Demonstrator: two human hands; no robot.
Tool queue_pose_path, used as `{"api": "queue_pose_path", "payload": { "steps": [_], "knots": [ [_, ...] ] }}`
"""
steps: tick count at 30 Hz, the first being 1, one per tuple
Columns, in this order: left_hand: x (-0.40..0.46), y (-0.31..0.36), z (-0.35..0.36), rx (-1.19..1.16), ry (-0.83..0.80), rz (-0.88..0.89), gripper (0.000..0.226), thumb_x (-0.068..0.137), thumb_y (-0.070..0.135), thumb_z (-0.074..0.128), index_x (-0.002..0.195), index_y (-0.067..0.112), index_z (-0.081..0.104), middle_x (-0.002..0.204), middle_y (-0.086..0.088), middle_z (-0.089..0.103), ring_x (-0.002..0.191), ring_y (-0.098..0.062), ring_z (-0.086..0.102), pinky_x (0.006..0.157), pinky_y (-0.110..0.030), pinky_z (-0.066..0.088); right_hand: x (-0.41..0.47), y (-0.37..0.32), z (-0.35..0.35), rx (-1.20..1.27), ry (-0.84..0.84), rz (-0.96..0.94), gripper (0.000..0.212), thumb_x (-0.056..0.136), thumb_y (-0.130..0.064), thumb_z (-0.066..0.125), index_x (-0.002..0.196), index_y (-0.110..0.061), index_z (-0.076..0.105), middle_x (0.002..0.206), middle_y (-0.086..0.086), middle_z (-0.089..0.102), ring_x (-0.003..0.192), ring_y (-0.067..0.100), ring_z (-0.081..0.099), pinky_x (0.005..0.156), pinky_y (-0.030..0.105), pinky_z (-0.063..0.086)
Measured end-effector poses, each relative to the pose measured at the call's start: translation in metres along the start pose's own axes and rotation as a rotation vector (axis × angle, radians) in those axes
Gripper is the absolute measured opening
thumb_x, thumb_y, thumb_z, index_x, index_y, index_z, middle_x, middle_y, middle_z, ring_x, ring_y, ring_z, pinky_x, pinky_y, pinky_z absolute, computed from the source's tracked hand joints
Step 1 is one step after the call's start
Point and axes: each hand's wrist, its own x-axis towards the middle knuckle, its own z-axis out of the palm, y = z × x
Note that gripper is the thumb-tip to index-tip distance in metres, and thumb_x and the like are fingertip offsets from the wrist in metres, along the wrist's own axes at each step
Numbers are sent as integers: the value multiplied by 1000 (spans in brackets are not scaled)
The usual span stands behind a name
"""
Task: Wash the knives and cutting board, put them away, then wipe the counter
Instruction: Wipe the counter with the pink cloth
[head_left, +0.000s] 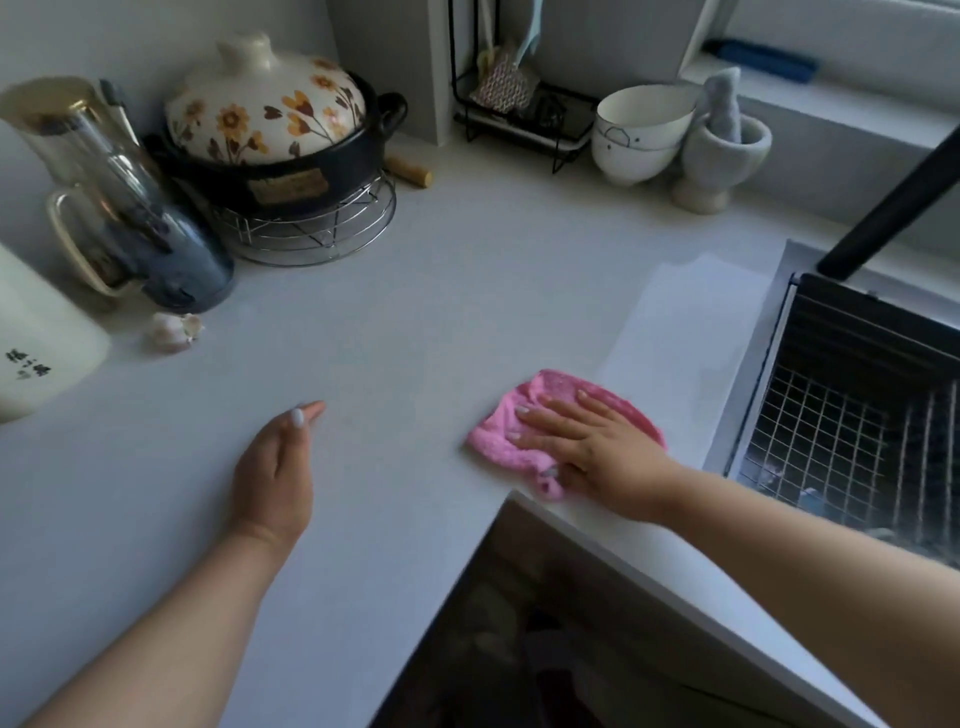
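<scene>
Right hand (597, 447) lies flat, fingers straight and spread, pressing a crumpled pink terry cloth (524, 431) onto the pale grey speckled countertop (415, 322), near the inner corner of the counter's front edge. Cloth sticks out from under the fingers on the left and far side; 1 small corner of it pokes out below the thumb.

Left hand (272, 467) sits well apart from the right — edge-on to the counter, fingers straight and together, holding nothing. Cannot tell whether it touches the surface or hangs just over it.

No knives or cutting board in view.

Right of the cloth: a sink with a black wire rack (841, 415) set in it, and a black bar (893, 197) slanting above it.

Back of the counter, left to right:
- cream ceramic jar with black characters (36, 343), cut by the frame edge
- garlic bulb (174, 330) just beside a dark blue glazed mug (182, 260)
- glass pitcher (98, 171)
- black clay pot with a cream flower-print lid (270, 114) on a round chrome wire trivet (311, 228)
- black wire sponge caddy (519, 114)
- 2 stacked white bowls (639, 135)
- grey stone mortar and pestle (722, 150) — touching the bowls
</scene>
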Motion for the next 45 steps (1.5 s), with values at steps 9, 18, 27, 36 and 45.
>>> {"api": "queue_pose_path", "payload": {
  "steps": [9,18,27,36,45],
  "knots": [
    [2,21,12,222,123,-6,60,93,36,23,114,0,67,119,-20,65,114,-35,58,95,-37,42,-40,124,-49,1,68,329,53,93,-26,51,140,-34,27,149,-14,23,145,20,22,119,43,12],
    [16,90,90,334,-19,216,73,89,48,15,95,-4,66,100,-24,68,98,-38,61,84,-47,50,-119,178,-105,-149,365,1003,12,94,-31,54,90,-23,62,92,-3,67,89,25,61,91,37,44],
    [16,150,162,236,-215,369,76,85,52,14,92,-4,64,99,-18,68,98,-31,59,83,-38,45,-125,160,-128,400,794,1220,31,102,-29,37,113,-13,61,89,7,64,64,13,51,60,31,45],
    [42,152,187,188,-155,292,76,85,53,15,96,-3,66,102,-20,68,99,-33,61,85,-39,45,-27,39,-39,109,78,138,49,91,-54,35,131,-33,54,144,3,48,138,29,36,113,54,5],
    [68,134,221,427,-237,410,66,91,43,25,118,-5,62,124,-21,61,118,-36,55,104,-41,39,35,210,-70,22,-69,581,58,99,-54,19,151,-35,0,160,-3,-6,147,22,-12,117,51,-9]
  ]
}}
